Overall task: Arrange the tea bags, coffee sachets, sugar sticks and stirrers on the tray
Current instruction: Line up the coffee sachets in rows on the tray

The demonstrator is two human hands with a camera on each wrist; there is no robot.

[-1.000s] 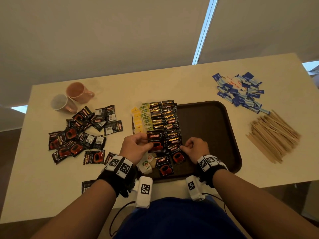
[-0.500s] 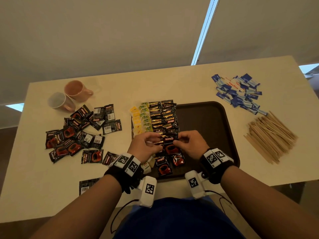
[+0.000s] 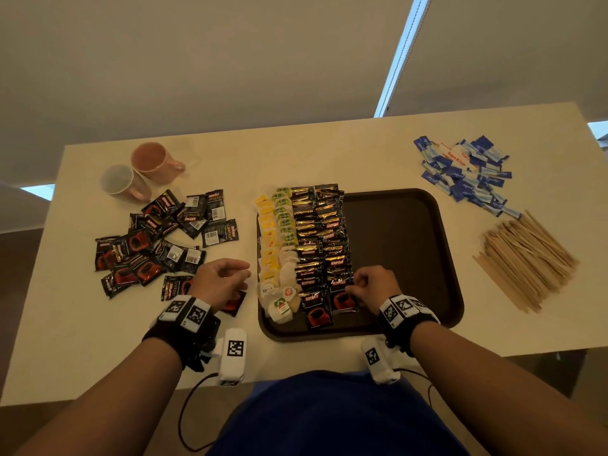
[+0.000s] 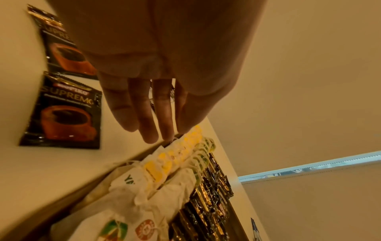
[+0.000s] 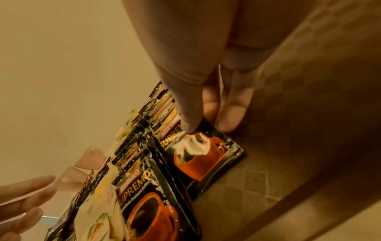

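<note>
The dark brown tray (image 3: 401, 245) carries two rows of tea bags (image 3: 276, 245) along its left side and two rows of black coffee sachets (image 3: 316, 238) beside them. My right hand (image 3: 357, 286) is on the tray at the near end of the right sachet row. Its thumb presses the top corner of the last coffee sachet (image 5: 206, 156), with the fingers (image 5: 228, 124) at that sachet's edge. My left hand (image 3: 241, 278) hovers over the table just left of the tray, fingers relaxed and holding nothing. Sugar sticks (image 3: 464, 172) and wooden stirrers (image 3: 526, 261) lie right of the tray.
Loose coffee sachets (image 3: 154, 241) are scattered on the table to the left, one (image 3: 235, 302) beneath my left wrist. A pink mug (image 3: 154, 161) and a grey mug (image 3: 121, 182) stand at the far left. The tray's right half is bare.
Both hands held a sachet together over the rows. Now my left hand has let go and moved left off the tray, and the right has laid the sachet at the row's near end.
</note>
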